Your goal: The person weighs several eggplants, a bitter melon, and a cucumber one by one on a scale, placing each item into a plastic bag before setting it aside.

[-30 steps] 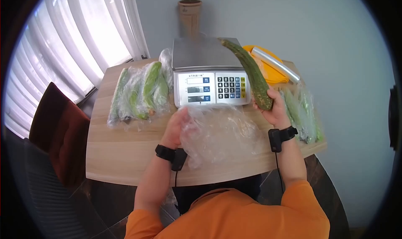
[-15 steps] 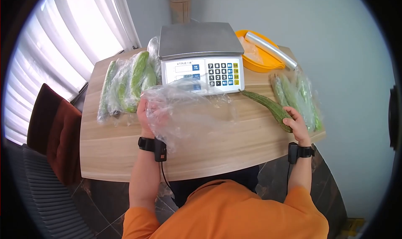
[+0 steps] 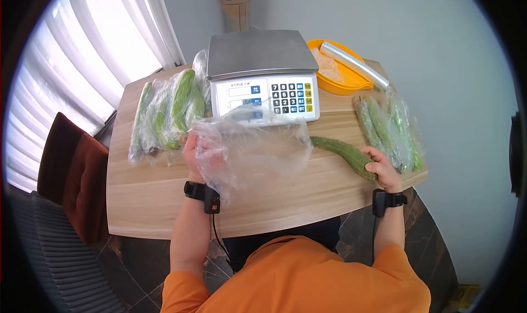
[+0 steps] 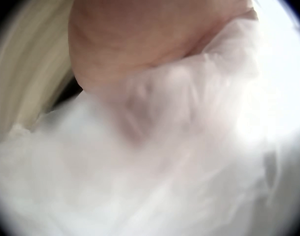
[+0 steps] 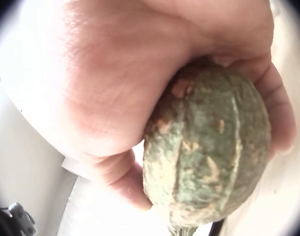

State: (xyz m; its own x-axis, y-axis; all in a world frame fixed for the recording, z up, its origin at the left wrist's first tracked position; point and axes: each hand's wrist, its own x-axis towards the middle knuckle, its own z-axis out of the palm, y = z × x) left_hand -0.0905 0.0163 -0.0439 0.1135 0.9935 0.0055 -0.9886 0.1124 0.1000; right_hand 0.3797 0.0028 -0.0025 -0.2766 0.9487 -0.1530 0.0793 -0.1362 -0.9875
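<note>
Gripping the gourd (image 3: 343,151) above the desk (image 3: 148,203) in the curled fingers of the right hand (image 3: 384,171), with long axis leftward to the bag (image 3: 261,151), apparently bunched, through blurring film, in the left hand (image 3: 196,154).

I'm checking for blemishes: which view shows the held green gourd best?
The right wrist view: the gourd is close up, its brown-flecked skin plain. The head view shows its long curve, smaller; the left wrist view misses it.
</note>
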